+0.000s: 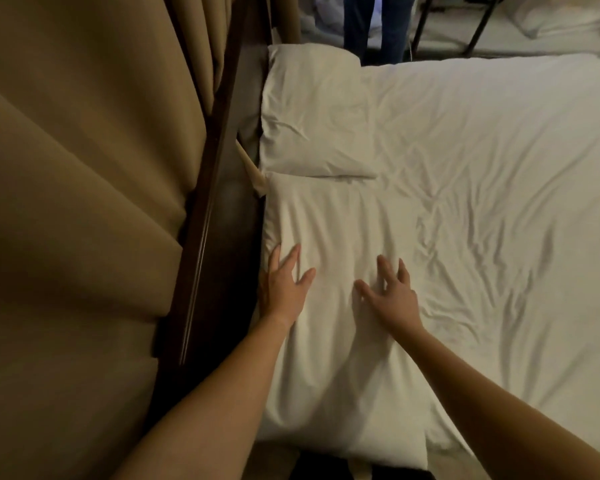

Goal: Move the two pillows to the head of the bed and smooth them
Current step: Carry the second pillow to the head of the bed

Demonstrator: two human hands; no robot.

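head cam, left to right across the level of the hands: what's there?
tan curtain → dark wooden headboard → left hand flat on the near pillow → right hand → wrinkled white sheet.

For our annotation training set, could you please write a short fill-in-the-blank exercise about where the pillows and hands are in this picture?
1. Both pillows lie against the dark wooden ____ at the left of the bed.
2. The left hand and the right hand rest on the ____ pillow.
3. Both hands have their fingers ____, gripping nothing.
4. The far pillow is touched by ____ hand.

Missing words: headboard; near; spread; neither
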